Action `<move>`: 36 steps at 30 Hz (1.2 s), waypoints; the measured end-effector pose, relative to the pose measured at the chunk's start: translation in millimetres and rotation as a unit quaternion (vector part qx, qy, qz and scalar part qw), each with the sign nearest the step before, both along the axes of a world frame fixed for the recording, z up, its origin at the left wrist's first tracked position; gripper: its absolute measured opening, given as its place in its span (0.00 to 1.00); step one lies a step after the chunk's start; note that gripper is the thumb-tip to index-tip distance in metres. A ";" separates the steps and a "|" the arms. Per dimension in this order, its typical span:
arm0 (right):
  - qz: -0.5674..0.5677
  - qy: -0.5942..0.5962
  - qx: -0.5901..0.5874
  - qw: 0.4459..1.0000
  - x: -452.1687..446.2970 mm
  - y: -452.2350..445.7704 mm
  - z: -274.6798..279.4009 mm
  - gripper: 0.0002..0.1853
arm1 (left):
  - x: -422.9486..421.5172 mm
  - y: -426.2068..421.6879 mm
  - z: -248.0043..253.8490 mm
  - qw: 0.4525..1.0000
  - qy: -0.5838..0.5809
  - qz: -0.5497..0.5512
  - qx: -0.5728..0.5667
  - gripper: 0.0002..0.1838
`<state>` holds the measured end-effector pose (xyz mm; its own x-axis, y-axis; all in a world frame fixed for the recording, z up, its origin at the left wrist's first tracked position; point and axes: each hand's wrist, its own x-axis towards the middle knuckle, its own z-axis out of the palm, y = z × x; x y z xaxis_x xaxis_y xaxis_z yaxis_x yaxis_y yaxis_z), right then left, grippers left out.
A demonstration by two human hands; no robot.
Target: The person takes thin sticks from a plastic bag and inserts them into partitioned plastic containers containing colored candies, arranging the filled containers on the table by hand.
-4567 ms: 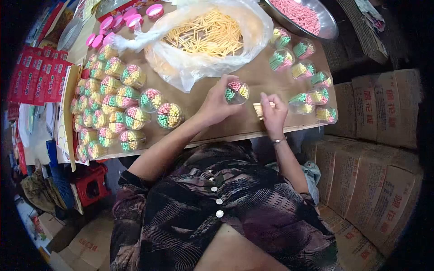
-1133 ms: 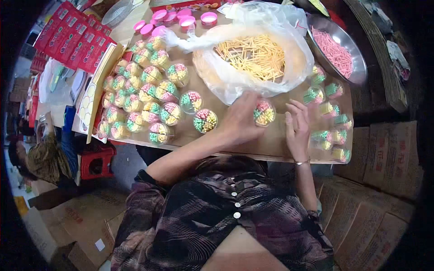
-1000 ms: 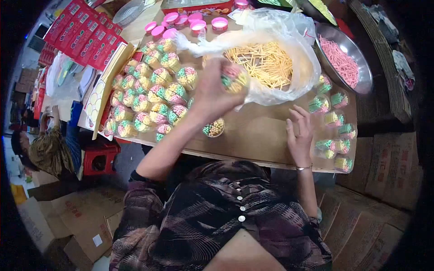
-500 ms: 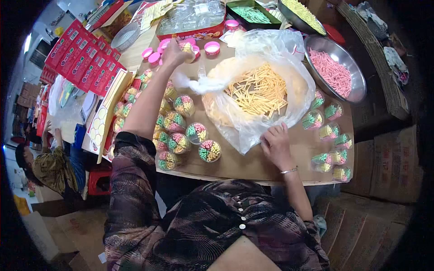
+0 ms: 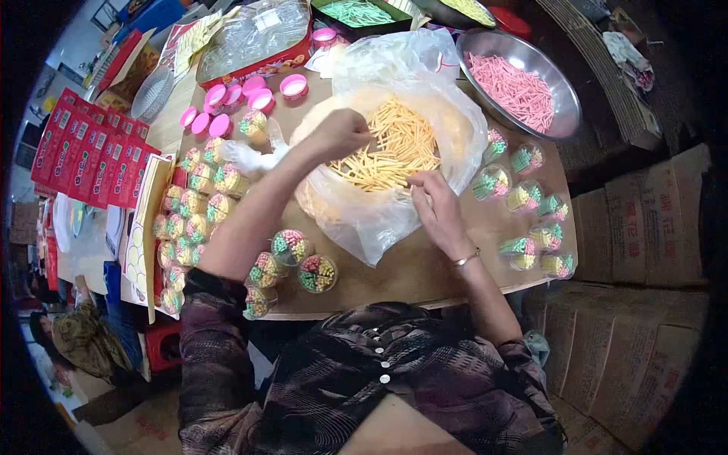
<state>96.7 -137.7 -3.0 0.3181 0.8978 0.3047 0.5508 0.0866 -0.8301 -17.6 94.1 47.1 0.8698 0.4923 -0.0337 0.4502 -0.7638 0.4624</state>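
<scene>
A clear plastic bag (image 5: 362, 231) lies open mid-table, with many short yellow sticks (image 5: 409, 140) inside. Above its left side hangs my left hand (image 5: 341, 135), its fingers curled; what they hold, if anything, is hidden. My right hand (image 5: 441, 211) is at the bag's lower right rim, fingertips by the sticks, thumb and fingers apart. Near the left wrist are clear cups packed with pink, green and yellow sticks, among them an upright cup (image 5: 317, 274). A filled cup (image 5: 254, 127) stands beside the pink lids (image 5: 260, 100).
A steel bowl of pink sticks (image 5: 561, 121) is at the back right, with several part-filled cups (image 5: 523, 196) below it. A red-rimmed tray (image 5: 258, 70) of clear cups and a dark tray (image 5: 379, 29) of green sticks stand behind. Another person (image 5: 87, 337) sits at far left.
My left hand has left the filled cup near the pink lids and come right, over the bag. My right hand has shifted up to the sticks at the rim. The view has turned.
</scene>
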 end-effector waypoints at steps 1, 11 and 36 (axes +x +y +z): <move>-0.030 -0.018 -0.017 0.999 5.3 4.9 -6.1 0.12 | 18.6 -5.8 -16.9 0.994 0.097 -0.023 -0.045 0.19; -0.163 0.004 -0.120 0.979 36.9 12.4 -31.8 0.22 | 97.5 -35.6 -101.5 0.983 0.154 0.023 0.097 0.44; -0.159 0.080 0.028 0.984 44.9 66.7 -42.9 0.18 | 34.5 -26.2 -61.2 0.968 -0.011 -0.041 -0.247 0.11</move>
<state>141.6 -71.0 -45.9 0.6276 0.7289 0.2735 0.4197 -0.0208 -0.9074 17.0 67.9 -14.1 0.9080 0.3507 -0.2291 0.3842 -0.4791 0.7892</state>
